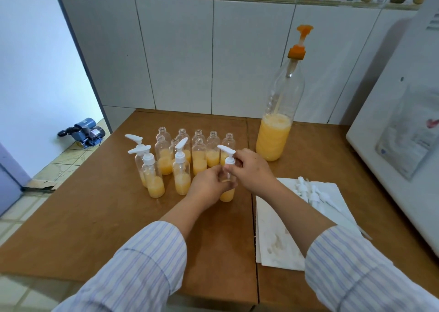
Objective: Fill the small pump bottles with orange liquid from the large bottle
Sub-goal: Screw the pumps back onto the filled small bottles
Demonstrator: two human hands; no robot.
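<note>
Two arms in blue-striped white sleeves [147, 261] are reaching out over the brown wooden counter [95, 228], with a stained white paper sheet [275, 235] lying to the right and a few loose white pump heads [313, 191] sitting on its far end. The left hand [209, 185] is wrapping its grip around a small clear plastic bottle [226, 194] with orange liquid in the bottom, standing on the counter, while the right hand [251, 169] is pinching the white pump cap [228, 156] on its neck. Just behind, a cluster of small bottles [185, 157] is standing, three capped, the rest open. Further back right, the large clear plastic bottle with the orange pump [278, 121] is sitting about a third full.
</note>
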